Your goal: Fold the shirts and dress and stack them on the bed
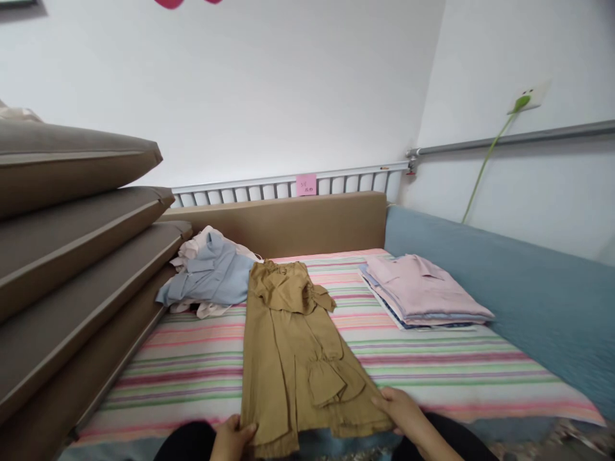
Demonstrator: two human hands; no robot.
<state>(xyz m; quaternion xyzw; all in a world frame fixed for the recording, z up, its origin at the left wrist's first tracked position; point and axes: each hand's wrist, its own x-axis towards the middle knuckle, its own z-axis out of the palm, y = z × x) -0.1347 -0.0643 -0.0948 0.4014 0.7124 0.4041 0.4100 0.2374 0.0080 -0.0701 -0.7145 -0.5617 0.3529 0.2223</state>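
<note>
A mustard-brown garment lies spread lengthwise on the striped sheet. Its top end points toward the wall, and a sleeve with a ruffled cuff lies across its front; whether it is a dress or a long coat I cannot tell. My left hand pinches the near left corner of its hem. At the near right corner, the fingers of my right hand are closed on the hem edge. Between my hands the hem hangs close to the bed's front edge.
Beyond the garment's left side lies a loose heap of light blue and whitish clothes. A folded stack of clothes, pink on top, sits at right. Thick brown cushions tower at left. Padded panels line the bed before a radiator.
</note>
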